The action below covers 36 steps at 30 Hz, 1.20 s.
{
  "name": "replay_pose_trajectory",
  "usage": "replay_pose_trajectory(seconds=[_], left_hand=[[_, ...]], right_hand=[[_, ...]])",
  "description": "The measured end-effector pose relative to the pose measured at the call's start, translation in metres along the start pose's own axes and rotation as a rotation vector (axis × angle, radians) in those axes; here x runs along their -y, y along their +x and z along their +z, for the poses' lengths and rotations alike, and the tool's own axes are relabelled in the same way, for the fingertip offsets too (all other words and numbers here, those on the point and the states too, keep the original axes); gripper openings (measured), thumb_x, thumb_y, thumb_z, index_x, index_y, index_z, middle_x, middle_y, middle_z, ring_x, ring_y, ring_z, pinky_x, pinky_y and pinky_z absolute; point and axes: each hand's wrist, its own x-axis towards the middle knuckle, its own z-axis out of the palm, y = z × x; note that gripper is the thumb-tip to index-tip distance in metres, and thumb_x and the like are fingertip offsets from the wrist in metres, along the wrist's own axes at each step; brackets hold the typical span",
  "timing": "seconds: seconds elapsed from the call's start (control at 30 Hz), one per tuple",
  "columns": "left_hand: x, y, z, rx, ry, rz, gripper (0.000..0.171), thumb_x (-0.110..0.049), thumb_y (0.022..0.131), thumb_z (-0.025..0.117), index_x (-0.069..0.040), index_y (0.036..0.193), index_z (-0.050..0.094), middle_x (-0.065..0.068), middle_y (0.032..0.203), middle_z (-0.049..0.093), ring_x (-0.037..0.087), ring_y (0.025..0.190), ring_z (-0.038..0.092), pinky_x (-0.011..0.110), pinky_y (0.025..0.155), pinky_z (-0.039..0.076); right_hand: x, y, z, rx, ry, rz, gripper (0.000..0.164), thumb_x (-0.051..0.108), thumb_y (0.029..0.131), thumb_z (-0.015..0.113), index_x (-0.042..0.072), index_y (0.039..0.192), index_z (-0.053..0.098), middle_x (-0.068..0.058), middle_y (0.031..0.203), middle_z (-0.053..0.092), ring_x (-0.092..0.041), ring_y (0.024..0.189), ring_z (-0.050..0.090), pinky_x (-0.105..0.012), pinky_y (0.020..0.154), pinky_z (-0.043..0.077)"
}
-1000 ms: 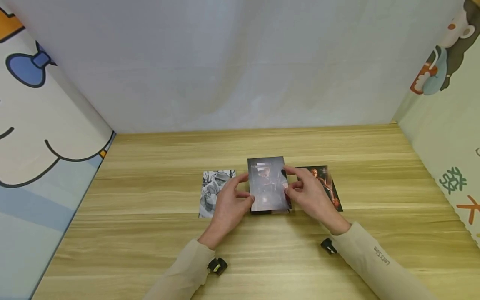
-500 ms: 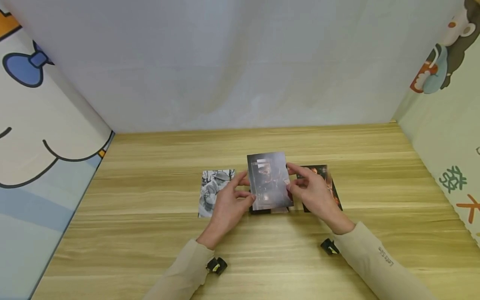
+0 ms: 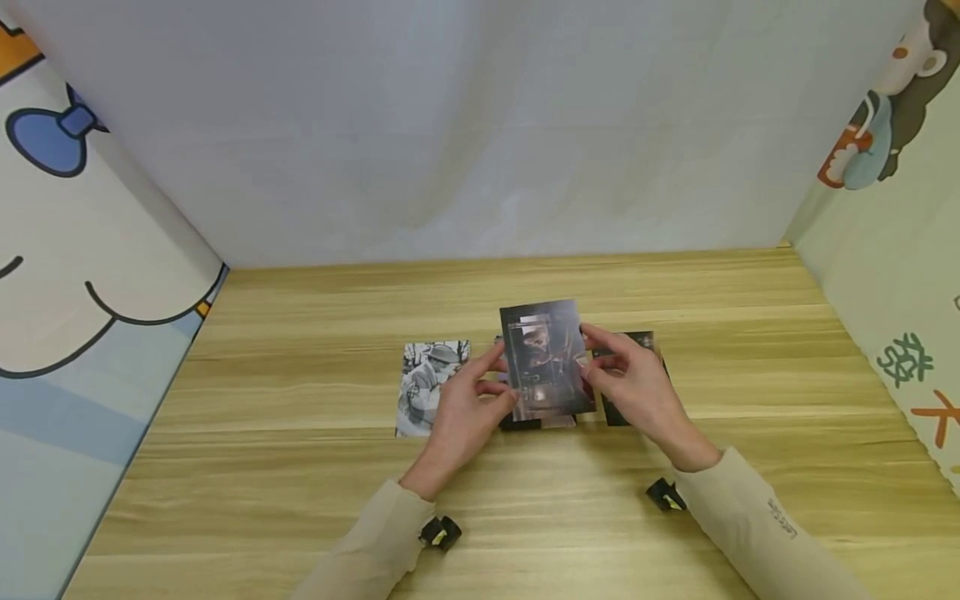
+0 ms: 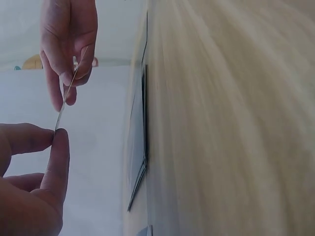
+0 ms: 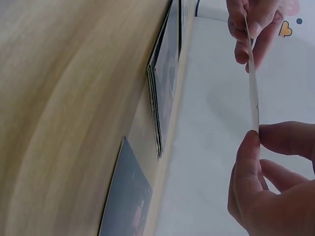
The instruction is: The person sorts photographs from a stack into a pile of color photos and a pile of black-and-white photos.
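Note:
A glossy dark photo card (image 3: 549, 358) is held level in the air between both hands, its surface reflecting light. My left hand (image 3: 467, 408) pinches its left edge between thumb and fingers. On the opposite edge, my right hand (image 3: 636, 392) pinches it the same way. Edge-on in the left wrist view, the thin card (image 4: 67, 96) stands well apart from the table. Below it lies a small stack of similar cards (image 5: 165, 83), mostly covered in the head view. A black-and-white photo card (image 3: 420, 387) lies to the left, and another dark card (image 3: 617, 414) to the right, partly behind my right hand.
The wood-grain table (image 3: 300, 500) runs back to a pale cloth wall (image 3: 375, 167). Cartoon-printed panels border the left (image 3: 67, 250) and right (image 3: 885, 275) sides. Black wrist devices (image 3: 441, 533) sit at both cuffs.
The held card has risen off the stack and shifted slightly right, turning a little. Both hands moved with it, and the right hand now hides more of the right card.

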Motion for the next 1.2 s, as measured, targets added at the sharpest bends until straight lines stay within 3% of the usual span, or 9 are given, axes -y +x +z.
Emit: replay_pose_trajectory(seconds=[0.43,0.67,0.87,1.2], left_hand=[[-0.004,0.004,0.014,-0.012,0.007,0.031,0.071,0.005,0.087,0.073,-0.004,0.153,0.049,0.012,0.126,0.063,0.021,0.094,0.071,0.024,0.075,0.06],[-0.005,0.008,0.023,-0.033,-0.03,0.106,0.069,0.013,0.082,0.073,0.005,0.147,0.052,0.02,0.121,0.063,0.031,0.093,0.072,0.025,0.079,0.061],[-0.004,0.01,0.032,-0.032,-0.029,0.122,0.068,0.013,0.083,0.072,0.005,0.147,0.053,0.02,0.121,0.063,0.032,0.096,0.071,0.023,0.08,0.061],[-0.007,0.01,0.045,-0.008,-0.054,0.103,0.07,0.013,0.083,0.072,0.004,0.149,0.051,0.015,0.12,0.063,0.022,0.093,0.069,0.023,0.079,0.061]], right_hand=[[0.001,-0.006,-0.012,-0.022,-0.03,0.023,0.058,0.001,0.098,0.065,0.005,0.153,0.05,-0.016,0.123,0.06,-0.028,0.105,0.065,-0.02,0.079,0.054],[0.002,-0.011,-0.019,-0.039,-0.014,0.041,0.057,0.003,0.099,0.065,0.006,0.153,0.05,-0.016,0.123,0.06,-0.028,0.106,0.065,-0.016,0.081,0.054],[-0.001,-0.015,-0.026,-0.046,-0.017,0.054,0.057,0.004,0.099,0.065,0.005,0.154,0.049,-0.017,0.125,0.06,-0.029,0.108,0.063,-0.015,0.08,0.053],[-0.007,-0.019,-0.037,-0.05,-0.042,0.053,0.058,0.005,0.099,0.066,0.004,0.154,0.048,-0.019,0.129,0.061,-0.031,0.111,0.064,-0.017,0.074,0.054]])
